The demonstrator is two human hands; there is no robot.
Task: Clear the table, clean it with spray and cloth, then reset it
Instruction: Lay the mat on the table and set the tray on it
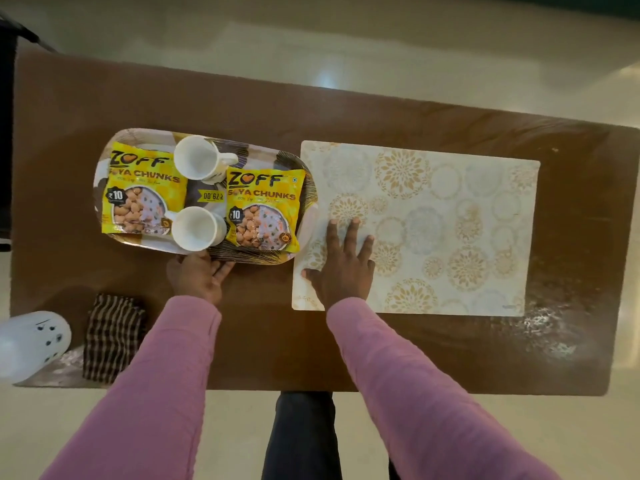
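Note:
A patterned tray (121, 143) lies on the left half of the brown table (346, 116). It carries two yellow soya chunk packets (143, 192) (265, 211) and two white cups (201, 157) (197, 228). My left hand (197, 275) holds the tray's near edge, its fingertips under the rim. My right hand (343, 261) rests flat, fingers spread, on the near left part of a cream placemat (450, 230) with gold flower circles. A checked brown cloth (110, 337) lies folded at the table's near left corner, beside a white spray bottle (33, 344).
The table's right end (571, 271) looks worn and smeared. Pale tiled floor (346, 39) surrounds the table. A dark piece of furniture (5, 133) stands past the left edge. My dark trouser leg (304, 434) shows below the near edge.

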